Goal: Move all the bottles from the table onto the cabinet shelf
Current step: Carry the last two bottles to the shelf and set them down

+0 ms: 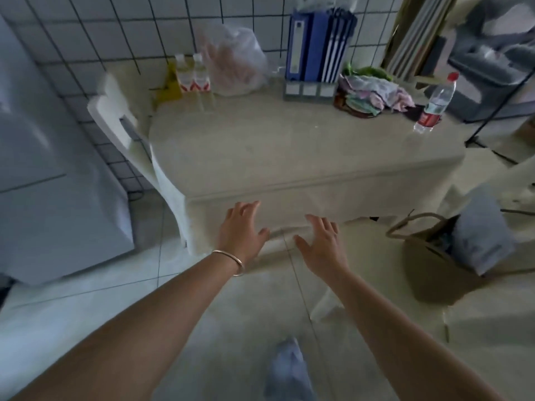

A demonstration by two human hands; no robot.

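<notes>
Two bare hands reach forward, side by side, in front of the near edge of the cloth-covered table (289,157); the left hand (241,228), with a thin bangle (231,260) at its wrist, has its fingers loosely spread and holds nothing, and the right hand (321,244) is likewise spread and holds nothing. At four o'clock from the hands a woven bag (428,256) sits on the floor. Farther off, at one o'clock, a red-capped water bottle (435,104) stands near the table's right edge, just beside a heap of crumpled cloths (373,91). At eleven o'clock, against the tiled wall, two small bottles with red-patterned labels (192,73) stand touching each other. Between these groups, at twelve o'clock, are a clear plastic bag (234,59) and blue file folders (315,44) in a rack.
</notes>
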